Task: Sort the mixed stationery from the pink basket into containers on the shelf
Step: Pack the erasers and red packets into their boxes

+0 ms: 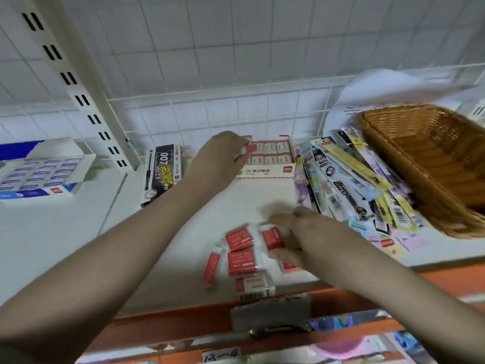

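A white display box (265, 173) of red-and-white erasers stands at the back of the white shelf (162, 258). My left hand (223, 153) reaches to the box's left end and pinches a red-and-white eraser (248, 149) over it. Near the shelf's front edge lies a loose pile of the same erasers (242, 256). My right hand (296, 232) lies on the pile's right side, its thumb and fingers around one eraser (273, 239). The pink basket is out of view.
A heap of packaged pens (351, 185) lies right of the box, against a brown wicker basket (430, 158). A black box (161, 172) leans left of the eraser box. A blue-and-white eraser box (42, 172) sits far left. A wire grid (217, 111) backs the shelf.
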Available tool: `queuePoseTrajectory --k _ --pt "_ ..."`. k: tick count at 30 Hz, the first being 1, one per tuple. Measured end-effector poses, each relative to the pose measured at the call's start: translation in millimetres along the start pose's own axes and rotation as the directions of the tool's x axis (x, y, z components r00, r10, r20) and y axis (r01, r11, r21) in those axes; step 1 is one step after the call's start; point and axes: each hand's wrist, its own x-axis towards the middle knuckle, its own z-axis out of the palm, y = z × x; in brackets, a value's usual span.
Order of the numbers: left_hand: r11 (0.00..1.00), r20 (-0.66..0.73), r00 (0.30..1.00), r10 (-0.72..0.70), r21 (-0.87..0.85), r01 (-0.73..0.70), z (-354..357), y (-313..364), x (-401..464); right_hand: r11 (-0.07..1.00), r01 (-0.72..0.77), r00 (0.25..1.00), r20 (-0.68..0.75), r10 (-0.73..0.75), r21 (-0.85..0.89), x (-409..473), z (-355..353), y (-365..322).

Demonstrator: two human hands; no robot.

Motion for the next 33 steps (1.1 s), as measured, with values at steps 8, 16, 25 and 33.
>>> queuePoseTrajectory --k 8,16,25,33 --pt "0.998 0.274 0.962 0.002 0.063 -0.020 18.1 -10.3 18.0 0.929 -0.098 0.958 -0.220 0.186 0.357 -3.9 20.7 -2.7" --pt "0.973 0.336 0.936 0.107 0.157 -0.168 8.9 -6.6 38.8 0.779 0.084 0.821 -0.486 0.300 0.622 -17.0 28.6 2.6" --pt "0.996 0.226 0.974 0.005 -0.087 0.015 14.1 -8.2 41.3 0.730 0.192 0.780 -0.554 0.291 0.656 -24.4 26.5 14.0" --pt "0.991 0.278 0.952 -0.127 0.066 0.113 12.2 -2.6 46.2 0.716 0.233 0.772 -0.573 0.275 0.658 -20.8 29.2 15.5"
